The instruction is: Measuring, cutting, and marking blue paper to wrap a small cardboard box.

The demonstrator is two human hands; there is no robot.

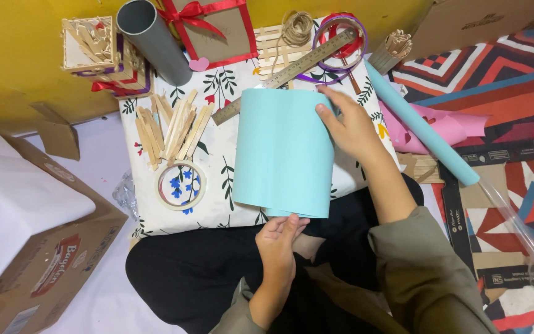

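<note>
A light blue sheet of paper (282,151), curled into a loose roll, lies on a white floral cloth (217,154) over my lap. My left hand (277,242) pinches the near edge of the roll from below. My right hand (350,127) rests on its far right corner, thumb pressed on the paper. A metal ruler (292,71) lies diagonally just beyond the roll.
Wooden craft sticks (171,127) and a tape ring (180,184) lie left of the paper. A grey tube (152,40), ribboned gift box (214,28), twine (296,28) and ribbon spools (341,37) sit at the back. A blue paper roll (421,133) and pink paper (446,130) lie right; a cardboard box (38,247) stands left.
</note>
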